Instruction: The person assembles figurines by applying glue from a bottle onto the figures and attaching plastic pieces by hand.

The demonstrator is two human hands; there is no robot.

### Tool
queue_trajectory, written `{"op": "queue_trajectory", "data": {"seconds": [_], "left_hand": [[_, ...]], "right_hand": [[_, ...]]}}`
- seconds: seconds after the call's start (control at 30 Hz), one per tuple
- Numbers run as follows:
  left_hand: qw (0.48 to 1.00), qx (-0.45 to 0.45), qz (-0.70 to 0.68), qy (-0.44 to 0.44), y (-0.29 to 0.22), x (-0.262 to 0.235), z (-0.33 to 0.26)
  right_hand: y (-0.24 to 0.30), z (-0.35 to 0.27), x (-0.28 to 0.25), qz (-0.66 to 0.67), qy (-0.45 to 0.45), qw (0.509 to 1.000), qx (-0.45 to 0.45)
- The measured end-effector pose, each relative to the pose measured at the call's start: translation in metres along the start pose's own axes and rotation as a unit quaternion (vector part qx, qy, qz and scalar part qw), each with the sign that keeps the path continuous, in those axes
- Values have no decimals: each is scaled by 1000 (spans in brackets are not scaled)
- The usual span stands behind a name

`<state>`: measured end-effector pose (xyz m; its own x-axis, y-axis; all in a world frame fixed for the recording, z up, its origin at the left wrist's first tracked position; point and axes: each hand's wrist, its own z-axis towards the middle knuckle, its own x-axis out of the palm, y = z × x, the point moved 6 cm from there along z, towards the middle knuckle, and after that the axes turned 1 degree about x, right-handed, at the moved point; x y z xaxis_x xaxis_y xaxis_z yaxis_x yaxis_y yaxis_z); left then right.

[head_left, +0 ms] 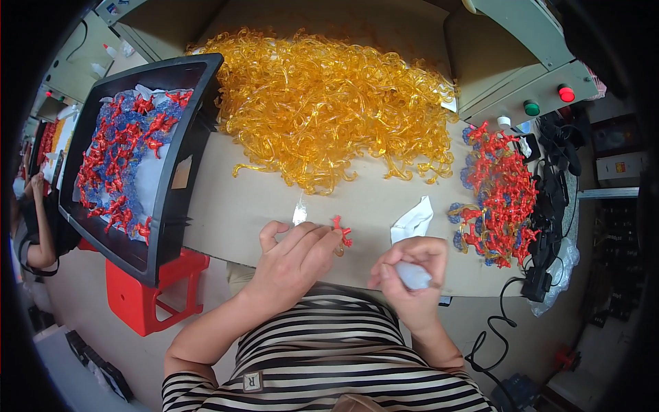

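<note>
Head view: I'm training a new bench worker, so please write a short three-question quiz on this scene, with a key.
1. Which hand holds the whitish object?
2. True or false: every piece in the black tray is yellow.
3. Which colour is the largest pile on the table: A) blue, B) yellow, C) green?

Key:
1. The right hand.
2. False; the black tray holds red and blue pieces.
3. B; the yellow pile is largest.
</note>
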<state>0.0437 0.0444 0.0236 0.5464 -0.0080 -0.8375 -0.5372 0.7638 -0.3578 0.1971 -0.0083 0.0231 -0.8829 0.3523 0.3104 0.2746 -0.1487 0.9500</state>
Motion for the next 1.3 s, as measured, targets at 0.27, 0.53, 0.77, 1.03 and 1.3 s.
{"op": "queue_trajectory", "data": {"seconds": [0.27, 0.53, 0.77, 1.03, 1.3], "left_hand": [[1000, 13, 7, 15, 0, 3, -1], [999, 22, 35, 27, -4, 5, -1], [998, 33, 55, 23, -7, 5, 1], [997, 48, 60, 27, -9, 5, 7], [995, 52, 80, 20, -12, 5, 8]], "right_hand": [[-10, 7, 25, -366, 85, 923, -85], [-17, 5, 23, -363, 49, 930, -43], [-22, 5, 23, -371, 51, 927, -4], [-24, 4, 18, -357, 35, 933, 4], [-27, 5, 16, -362, 34, 931, 26]]}}
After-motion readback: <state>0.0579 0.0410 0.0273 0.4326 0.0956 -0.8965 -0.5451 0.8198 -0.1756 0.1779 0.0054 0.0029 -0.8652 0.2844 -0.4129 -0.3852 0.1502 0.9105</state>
